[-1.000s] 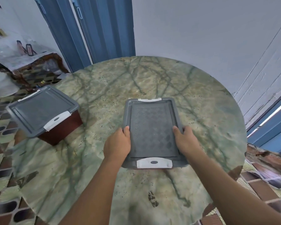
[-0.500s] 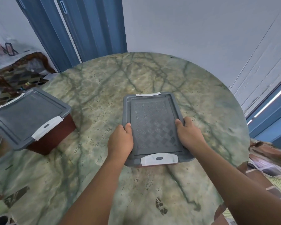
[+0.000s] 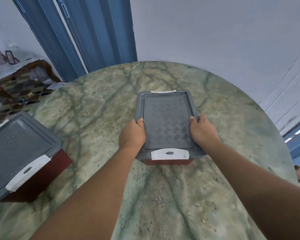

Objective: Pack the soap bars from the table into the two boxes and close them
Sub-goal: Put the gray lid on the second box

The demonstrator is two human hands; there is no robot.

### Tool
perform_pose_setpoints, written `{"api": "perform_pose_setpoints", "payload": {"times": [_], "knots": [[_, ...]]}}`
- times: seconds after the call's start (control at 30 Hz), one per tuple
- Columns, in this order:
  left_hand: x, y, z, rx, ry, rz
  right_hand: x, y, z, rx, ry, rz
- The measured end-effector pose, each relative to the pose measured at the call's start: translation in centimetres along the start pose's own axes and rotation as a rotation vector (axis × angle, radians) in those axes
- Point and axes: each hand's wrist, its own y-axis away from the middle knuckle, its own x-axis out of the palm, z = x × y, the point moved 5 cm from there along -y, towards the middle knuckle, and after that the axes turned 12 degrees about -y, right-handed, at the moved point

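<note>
Lidded box [image 3: 166, 123] (long axis pointing away), gripped by left hand [image 3: 132, 134] and right hand [image 3: 203, 130]; marble table [image 3: 93, 118], blue doors [image 3: 87, 32].

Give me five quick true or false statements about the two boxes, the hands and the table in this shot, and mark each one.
1. Both hands grip the middle box. True: the left hand and right hand hold the long sides of the middle box.
2. The left box has no lid. False: the left box wears a grey lid with a white latch.
3. Soap bars lie loose on the table. False: none show on the table.
4. The middle box's near latch is white. True: the latch is white with a grey oval.
5. The two boxes touch. False: bare tabletop lies between them.
</note>
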Motion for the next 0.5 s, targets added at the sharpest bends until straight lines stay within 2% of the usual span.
{"api": "perform_pose_setpoints", "payload": {"times": [0.27, 0.5], "knots": [[0.9, -7.9, -3.2, -0.034, -0.058, 0.001, 1.1, -8.4, 2.2, -0.025, 0.017, -0.021], [0.2, -7.3, -3.3, -0.072, -0.081, -0.055, 1.0, -8.6, 2.2, -0.027, 0.036, -0.036]]}}
